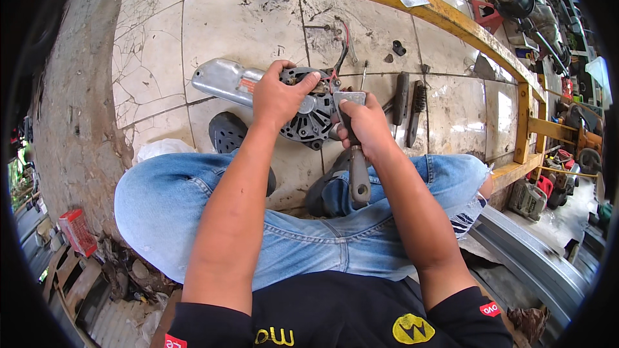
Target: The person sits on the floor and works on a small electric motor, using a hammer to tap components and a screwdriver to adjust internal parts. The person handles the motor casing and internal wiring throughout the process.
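fingers (308,82) of the left hand (278,98) are curling over the top of a black motor part (312,121), pressing down on its ribbed, finned body and gripping it. that motor part is lying on the cracked tile floor (238,26), just in front of the person's knees, and a silver metal housing (222,81) is sticking out from it to the left, under the left hand. the right hand (365,125) is sitting just right of the motor part, its fingers wrapped tightly around the grey handle of a hammer (356,161); the handle is hanging down toward the jeans while the metal head is resting against the motor part's right edge. red and black wires (340,58) are rising from the motor part's upper right side. right of the motor part, two dark flat tools (409,104) are lying side by side on the floor, with a thin screwdriver (363,76) between them and the motor part. beyond the motor part, a yellow metal frame (445,18) is curving across the floor. a dark sandal (227,131) is lying just left of and below the motor part.
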Demonstrator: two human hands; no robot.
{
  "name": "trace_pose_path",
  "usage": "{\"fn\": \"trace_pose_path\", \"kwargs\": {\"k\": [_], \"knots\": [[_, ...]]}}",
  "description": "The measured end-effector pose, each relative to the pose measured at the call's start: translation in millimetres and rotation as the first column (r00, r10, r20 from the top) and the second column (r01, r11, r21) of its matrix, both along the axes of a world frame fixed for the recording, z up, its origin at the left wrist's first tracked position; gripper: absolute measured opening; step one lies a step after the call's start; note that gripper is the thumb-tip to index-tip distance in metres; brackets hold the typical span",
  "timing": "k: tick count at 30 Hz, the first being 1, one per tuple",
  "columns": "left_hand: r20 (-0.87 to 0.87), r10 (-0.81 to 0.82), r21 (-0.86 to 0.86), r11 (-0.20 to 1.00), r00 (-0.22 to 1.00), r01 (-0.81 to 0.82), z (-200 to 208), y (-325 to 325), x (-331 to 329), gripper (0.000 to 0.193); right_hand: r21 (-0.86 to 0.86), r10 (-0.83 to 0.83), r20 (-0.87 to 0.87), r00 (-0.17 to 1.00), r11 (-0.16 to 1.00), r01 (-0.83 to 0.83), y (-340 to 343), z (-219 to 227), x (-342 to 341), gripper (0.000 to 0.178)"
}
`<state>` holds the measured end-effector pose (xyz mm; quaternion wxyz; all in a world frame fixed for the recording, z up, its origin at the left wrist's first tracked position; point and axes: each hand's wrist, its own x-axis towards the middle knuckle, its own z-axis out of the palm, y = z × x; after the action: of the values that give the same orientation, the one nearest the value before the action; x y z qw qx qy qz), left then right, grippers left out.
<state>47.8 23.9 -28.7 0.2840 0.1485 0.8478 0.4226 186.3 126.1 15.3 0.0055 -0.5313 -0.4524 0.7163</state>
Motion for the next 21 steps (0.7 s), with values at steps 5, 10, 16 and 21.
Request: {"fn": "trace_pose_path", "kwargs": {"k": [5,10,16,21], "knots": [[0.001,-0.022,-0.001,1.0,1.0,0.022,4.9,2.3,-0.2,0.062,-0.016,-0.016,-0.009,1.0,1.0,0.016,0.4,-1.6,2.6,0.026],[-0.029,-0.03,-0.006,1.0,0.999,0.03,6.8,5.5,-2.7,0.062,-0.011,-0.01,0.013,1.0,1.0,0.01,8.8,-4.3,-0.4,0.03],[0.006,-0.019,0.023,1.0,1.0,0.019,5.5,7.1,-2.6,0.061,0.002,-0.042,0.008,0.999,0.999,0.042,12.7,-4.3,-4.6,0.028],[-0.025,-0.011,0.014,1.0,1.0,0.011,1.2,4.3,-4.0,0.061,-0.016,0.016,-0.001,1.0,1.0,-0.016,1.3,1.5,-1.5,0.028]]}}
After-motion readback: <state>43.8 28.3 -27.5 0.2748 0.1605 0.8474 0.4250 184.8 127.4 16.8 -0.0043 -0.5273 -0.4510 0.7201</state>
